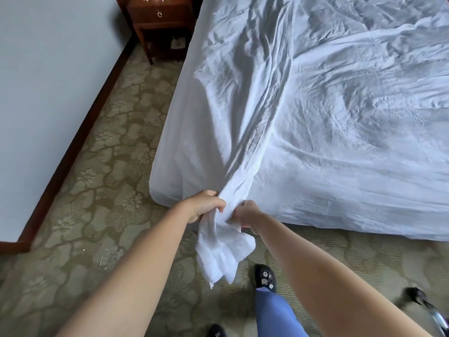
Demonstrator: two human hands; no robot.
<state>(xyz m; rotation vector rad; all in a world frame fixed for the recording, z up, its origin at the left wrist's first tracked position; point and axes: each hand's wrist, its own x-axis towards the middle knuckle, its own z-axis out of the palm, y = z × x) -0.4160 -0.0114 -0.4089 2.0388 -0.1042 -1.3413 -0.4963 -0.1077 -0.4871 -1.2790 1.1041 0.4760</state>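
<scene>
**White sheet being held taut at the bed's corner**

White sheet (279,113) is lying wrinkled across the bed (167,176), its corner bunched just off the bed's near corner, probably for drawing the cloth smooth. The left hand (206,205) is clamping its grip around the bunch. The right hand (245,215) is gripping it just beside, and the loose tail is hanging below both.
</scene>
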